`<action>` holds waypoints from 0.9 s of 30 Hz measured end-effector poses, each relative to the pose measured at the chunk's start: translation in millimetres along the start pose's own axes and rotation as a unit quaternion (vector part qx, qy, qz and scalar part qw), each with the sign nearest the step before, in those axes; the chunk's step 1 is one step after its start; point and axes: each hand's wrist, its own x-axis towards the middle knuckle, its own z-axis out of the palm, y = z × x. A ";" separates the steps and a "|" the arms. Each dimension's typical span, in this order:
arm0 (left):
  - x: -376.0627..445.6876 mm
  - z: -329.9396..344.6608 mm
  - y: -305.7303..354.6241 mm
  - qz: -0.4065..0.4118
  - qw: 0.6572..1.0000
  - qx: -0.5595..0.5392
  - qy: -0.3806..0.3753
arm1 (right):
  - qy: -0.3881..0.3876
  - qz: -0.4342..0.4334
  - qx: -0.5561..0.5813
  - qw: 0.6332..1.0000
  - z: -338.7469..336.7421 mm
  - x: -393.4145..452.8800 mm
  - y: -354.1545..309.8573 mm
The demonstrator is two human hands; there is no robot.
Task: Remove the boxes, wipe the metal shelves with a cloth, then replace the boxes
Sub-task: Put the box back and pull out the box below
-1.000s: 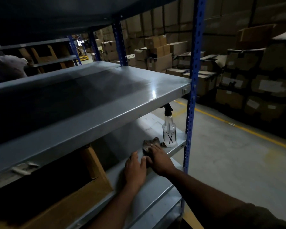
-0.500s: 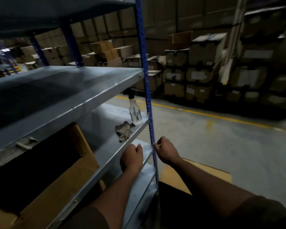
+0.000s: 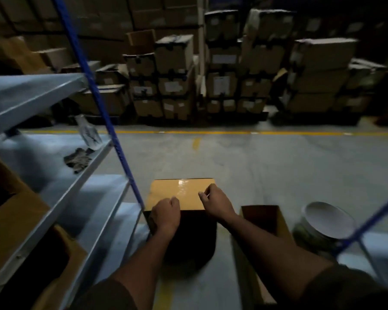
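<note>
At the far left we noted the metal shelves point(image 3: 43, 90), grey decks on a blue upright point(image 3: 112, 133). On the middle deck lay a crumpled cloth point(image 3: 77, 158), and just beside it, nearer the corner, stood a clear spray bottle point(image 3: 89, 134). A cardboard box point(image 3: 14, 220) occupied the deck further left.

On the floor at centre sat a sealed cardboard carton point(image 3: 179, 193), just beside the upright's foot, its taped top facing up. Its long axis appeared to run left to right, though shadow hid the near side. The left hand point(image 3: 166, 211) was curled over the near left edge; the right hand point(image 3: 215, 202), fingers bent, gripped the near right part of the top.

We judged the hold shallow: a lift could slip, or the carton could strike the upright and topple the bottle. An open box point(image 3: 264, 222) and a lidded bucket point(image 3: 329, 222) stood to the right.
</note>
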 end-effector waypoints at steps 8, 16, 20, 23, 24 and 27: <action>-89.5 80.2 61.0 0.025 0.998 0.003 -0.060 | 0.049 0.076 0.016 0.996 -78.0 -69.1 127.3; -197.5 149.2 129.0 -0.006 0.997 -0.038 -0.073 | 0.072 0.095 0.000 0.993 -153.6 -132.7 243.3; -237.1 186.5 153.5 -0.015 0.994 -0.031 -0.105 | 0.076 0.108 0.002 0.991 -182.2 -149.4 284.8; -249.9 211.6 167.6 -0.029 0.991 -0.027 -0.125 | 0.071 0.121 0.002 0.990 -196.4 -152.3 307.9; -251.2 220.0 171.3 -0.029 0.991 -0.021 -0.129 | 0.070 0.126 0.003 0.990 -198.6 -151.1 315.6; -249.2 242.9 180.2 -0.024 0.989 0.001 -0.143 | 0.069 0.144 0.006 0.987 -200.1 -143.3 337.9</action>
